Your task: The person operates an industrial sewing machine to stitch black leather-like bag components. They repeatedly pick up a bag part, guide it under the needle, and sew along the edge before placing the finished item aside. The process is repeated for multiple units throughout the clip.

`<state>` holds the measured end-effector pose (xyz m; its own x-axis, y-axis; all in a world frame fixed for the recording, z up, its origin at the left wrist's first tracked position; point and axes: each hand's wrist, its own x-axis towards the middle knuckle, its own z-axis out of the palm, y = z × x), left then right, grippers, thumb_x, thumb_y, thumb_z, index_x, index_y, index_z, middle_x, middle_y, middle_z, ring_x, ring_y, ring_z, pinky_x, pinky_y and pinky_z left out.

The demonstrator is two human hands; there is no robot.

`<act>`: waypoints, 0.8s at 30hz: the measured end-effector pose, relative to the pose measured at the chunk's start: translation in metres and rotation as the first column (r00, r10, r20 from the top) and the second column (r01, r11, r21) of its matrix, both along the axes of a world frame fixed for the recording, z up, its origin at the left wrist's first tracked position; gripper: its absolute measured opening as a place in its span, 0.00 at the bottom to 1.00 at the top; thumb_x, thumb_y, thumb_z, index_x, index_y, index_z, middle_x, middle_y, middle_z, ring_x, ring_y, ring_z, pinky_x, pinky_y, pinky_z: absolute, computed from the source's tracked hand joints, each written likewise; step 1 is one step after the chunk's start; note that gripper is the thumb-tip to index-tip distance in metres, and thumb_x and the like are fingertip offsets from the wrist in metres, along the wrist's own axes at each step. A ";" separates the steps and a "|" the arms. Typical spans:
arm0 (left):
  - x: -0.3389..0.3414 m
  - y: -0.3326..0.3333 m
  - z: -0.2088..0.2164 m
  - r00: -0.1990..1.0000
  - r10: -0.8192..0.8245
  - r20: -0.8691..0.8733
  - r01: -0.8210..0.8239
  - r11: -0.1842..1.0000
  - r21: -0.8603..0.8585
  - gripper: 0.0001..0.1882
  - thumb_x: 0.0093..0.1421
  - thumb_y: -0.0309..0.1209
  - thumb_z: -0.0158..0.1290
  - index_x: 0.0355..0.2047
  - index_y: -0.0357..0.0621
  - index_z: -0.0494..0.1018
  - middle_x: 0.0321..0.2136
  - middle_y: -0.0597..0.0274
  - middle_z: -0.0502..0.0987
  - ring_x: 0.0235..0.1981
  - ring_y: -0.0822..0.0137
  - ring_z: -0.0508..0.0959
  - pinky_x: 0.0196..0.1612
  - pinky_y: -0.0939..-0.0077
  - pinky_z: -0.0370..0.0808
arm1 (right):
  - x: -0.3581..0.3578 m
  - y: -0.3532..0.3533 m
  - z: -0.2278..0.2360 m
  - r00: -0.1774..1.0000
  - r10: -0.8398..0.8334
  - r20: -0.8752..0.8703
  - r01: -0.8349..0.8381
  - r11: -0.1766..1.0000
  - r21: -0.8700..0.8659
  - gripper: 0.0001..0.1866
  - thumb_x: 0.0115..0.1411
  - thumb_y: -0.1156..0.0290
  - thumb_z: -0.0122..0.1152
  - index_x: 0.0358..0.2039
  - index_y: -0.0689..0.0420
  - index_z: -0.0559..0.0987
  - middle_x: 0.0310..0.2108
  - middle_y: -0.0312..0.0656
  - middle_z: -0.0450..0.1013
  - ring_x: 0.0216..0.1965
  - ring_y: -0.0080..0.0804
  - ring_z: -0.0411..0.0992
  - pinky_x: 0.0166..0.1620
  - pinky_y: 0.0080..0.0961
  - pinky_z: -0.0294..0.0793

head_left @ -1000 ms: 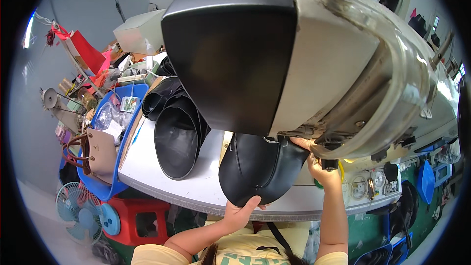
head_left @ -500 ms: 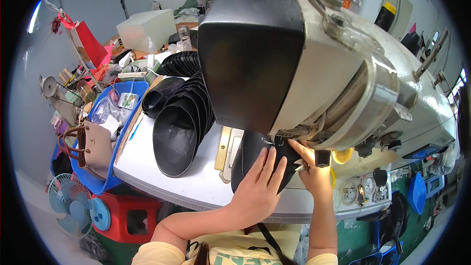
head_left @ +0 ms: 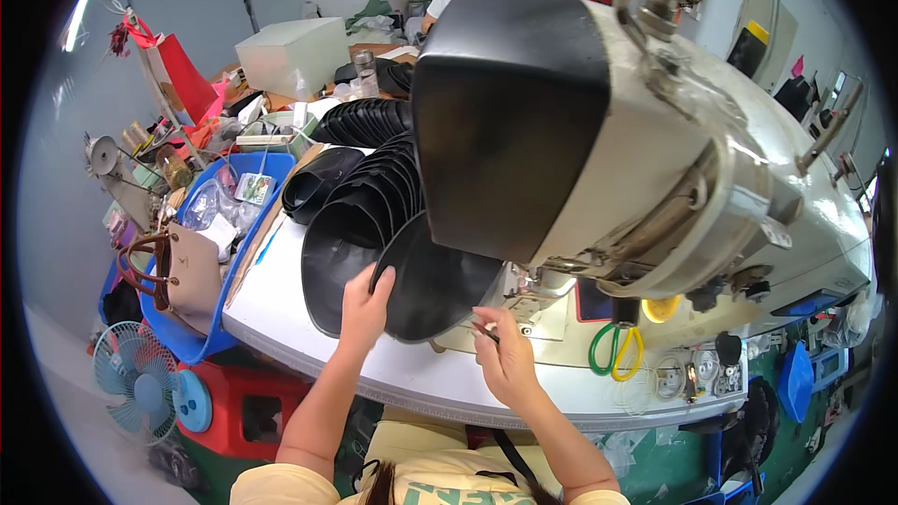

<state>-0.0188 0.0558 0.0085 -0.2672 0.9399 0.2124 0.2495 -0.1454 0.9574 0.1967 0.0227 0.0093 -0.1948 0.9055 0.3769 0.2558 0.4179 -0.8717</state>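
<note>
My left hand point(head_left: 365, 310) pinches the left edge of a black, curved leather-like piece point(head_left: 432, 290). The piece is tilted beside the sewing machine point(head_left: 510, 122) and overlaps the front of a stack of similar black pieces point(head_left: 341, 248). Close to the right lower side of the held piece, my right hand point(head_left: 510, 360) is closed around a small, slender dark tool point(head_left: 485, 330). The kind of tool is too small to make out. The machine's head hides part of its needle area.
Scissors with green and yellow handles point(head_left: 617, 352) lie right of the machine bed. A blue bin point(head_left: 192, 351) with a beige handbag point(head_left: 194, 271) stands at the left. A fan point(head_left: 140, 383) and a red stool point(head_left: 238, 411) are below. A person point(head_left: 449, 0) sits far back.
The black piece has come out from under the machine head and moved left to the stack. My left hand now grips its edge; my right hand has moved left and nearer, holding the small tool.
</note>
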 end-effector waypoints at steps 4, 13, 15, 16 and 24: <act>0.004 -0.040 -0.010 0.974 0.059 0.219 -0.063 0.998 0.011 0.11 0.65 0.30 0.46 0.34 0.32 0.72 0.23 0.71 0.70 0.25 0.81 0.65 0.28 0.83 0.63 | -0.038 0.023 -0.005 0.999 -0.044 -0.014 0.044 0.999 -0.024 0.08 0.60 0.74 0.54 0.39 0.61 0.70 0.33 0.44 0.72 0.31 0.35 0.72 0.37 0.28 0.71; 0.010 -0.066 -0.015 0.893 0.013 0.450 -0.033 0.999 0.035 0.11 0.65 0.31 0.47 0.33 0.34 0.72 0.25 0.72 0.70 0.26 0.82 0.66 0.28 0.85 0.63 | -0.082 0.056 0.001 0.991 -0.127 -0.030 0.130 0.977 0.167 0.09 0.56 0.70 0.60 0.34 0.59 0.71 0.32 0.46 0.73 0.29 0.48 0.73 0.30 0.36 0.71; 0.007 -0.066 -0.013 0.910 0.044 0.411 -0.069 0.997 0.047 0.11 0.65 0.31 0.48 0.30 0.35 0.72 0.21 0.76 0.67 0.23 0.84 0.61 0.25 0.86 0.59 | -0.088 0.057 0.004 0.992 -0.117 -0.042 0.122 0.980 0.158 0.09 0.55 0.70 0.60 0.33 0.60 0.72 0.31 0.45 0.73 0.28 0.47 0.73 0.30 0.35 0.71; 0.005 -0.065 -0.009 0.927 0.071 0.368 -0.098 0.994 0.056 0.11 0.65 0.31 0.48 0.30 0.35 0.72 0.21 0.77 0.66 0.23 0.84 0.61 0.25 0.86 0.59 | -0.088 0.055 0.005 0.993 -0.107 -0.057 0.113 0.986 0.125 0.08 0.55 0.70 0.61 0.32 0.60 0.73 0.30 0.45 0.73 0.27 0.46 0.73 0.30 0.34 0.71; -0.105 -0.088 -0.020 0.841 0.304 0.449 -0.371 0.926 0.067 0.10 0.63 0.26 0.48 0.41 0.32 0.73 0.35 0.61 0.77 0.34 0.74 0.75 0.40 0.80 0.72 | -0.035 -0.009 0.010 0.978 0.200 -0.057 -0.203 0.978 -0.049 0.08 0.53 0.77 0.63 0.32 0.61 0.73 0.27 0.42 0.71 0.24 0.34 0.71 0.28 0.22 0.69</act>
